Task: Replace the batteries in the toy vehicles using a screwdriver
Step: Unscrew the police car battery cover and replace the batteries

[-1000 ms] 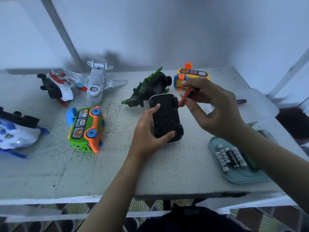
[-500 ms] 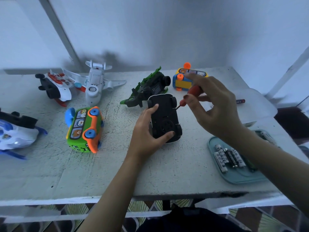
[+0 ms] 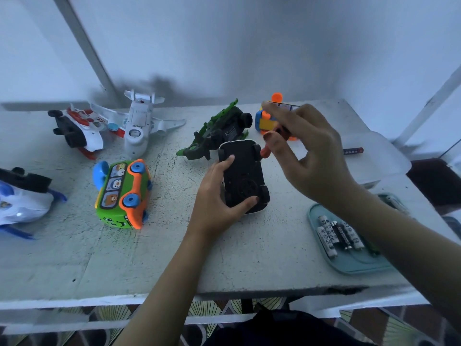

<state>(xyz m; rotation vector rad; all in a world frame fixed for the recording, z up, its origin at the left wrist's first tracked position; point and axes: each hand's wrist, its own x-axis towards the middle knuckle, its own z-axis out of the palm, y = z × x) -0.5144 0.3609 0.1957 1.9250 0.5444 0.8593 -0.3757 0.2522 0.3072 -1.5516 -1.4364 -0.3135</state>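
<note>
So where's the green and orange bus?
In the head view the green and orange bus sits on the table, on the left, beside the black car that the left hand holds, and nearer than the white plane.

White table (image 3: 74, 258) carries green bus (image 3: 122, 193), white plane (image 3: 138, 126), green-black toy (image 3: 217, 132) and teal tray (image 3: 349, 267).

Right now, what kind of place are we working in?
Likely a makeshift home workbench: rough white table against a bare wall, toy vehicles laid out, tray of batteries, patterned floor tiles below.
</note>
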